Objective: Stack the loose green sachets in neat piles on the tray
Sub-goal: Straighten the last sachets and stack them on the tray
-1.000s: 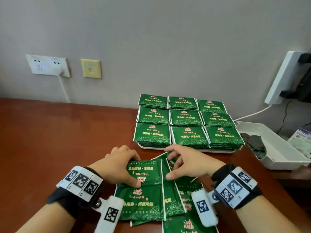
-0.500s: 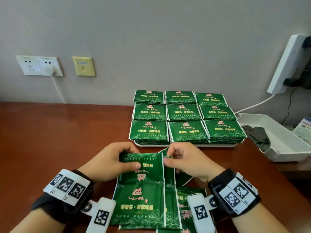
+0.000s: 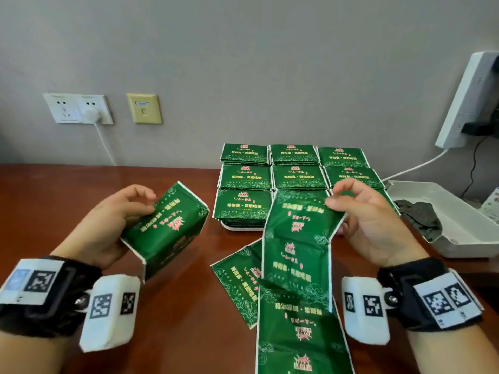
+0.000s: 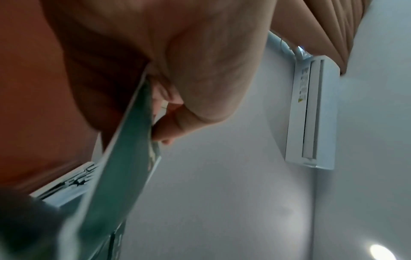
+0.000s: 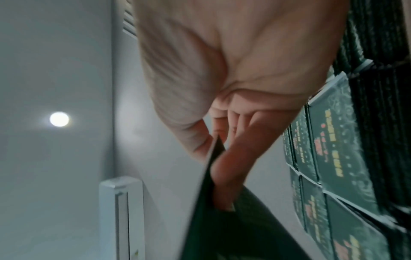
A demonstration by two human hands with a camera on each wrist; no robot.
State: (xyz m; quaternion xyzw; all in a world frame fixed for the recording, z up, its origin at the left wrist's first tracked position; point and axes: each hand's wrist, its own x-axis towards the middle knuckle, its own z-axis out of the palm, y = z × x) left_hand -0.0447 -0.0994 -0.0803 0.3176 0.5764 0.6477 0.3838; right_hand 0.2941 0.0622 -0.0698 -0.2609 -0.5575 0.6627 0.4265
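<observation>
Both forearms are bare. Each wrist wears a black strap (image 3: pixel 54 300) carrying a white plate of black square codes (image 3: pixel 33 282), plus a white camera block (image 3: pixel 109 311), also code-marked, fixed by a silver screw (image 3: pixel 80 300).

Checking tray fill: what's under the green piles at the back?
A white tray: only its near rim shows below the sachet piles. The rest of it is covered by them and by the strip of sachets that the right hand holds.

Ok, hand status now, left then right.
Left hand: grips a green sachet, lifted off the table.
Right hand: pinches the top of a sachet strip.
</observation>
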